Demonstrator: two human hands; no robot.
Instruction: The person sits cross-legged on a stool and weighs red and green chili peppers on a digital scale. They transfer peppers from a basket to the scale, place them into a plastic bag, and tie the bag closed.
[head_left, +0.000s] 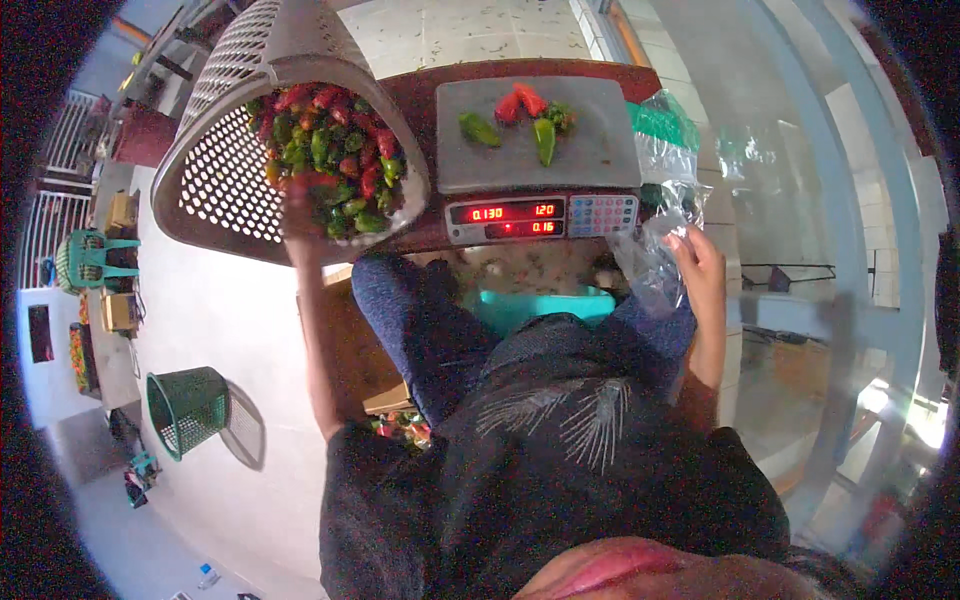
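Observation:
My left hand is blurred at the mouth of a tipped plastic basket with a perforated wall. It is beside or touching the heap of red and green peppers inside; its fingers do not show clearly. Between finger and thumb, my right hand pinches a clear plastic bag, right of a digital scale. On the scale's plate lie several peppers, among them red ones, a green one and another green one. The scale's display is lit red.
More clear bags with a green band lie against the scale's right side. A turquoise tub sits below the scale, near my knees. At my left is a cardboard box; farther off on the floor stands a green mesh basket.

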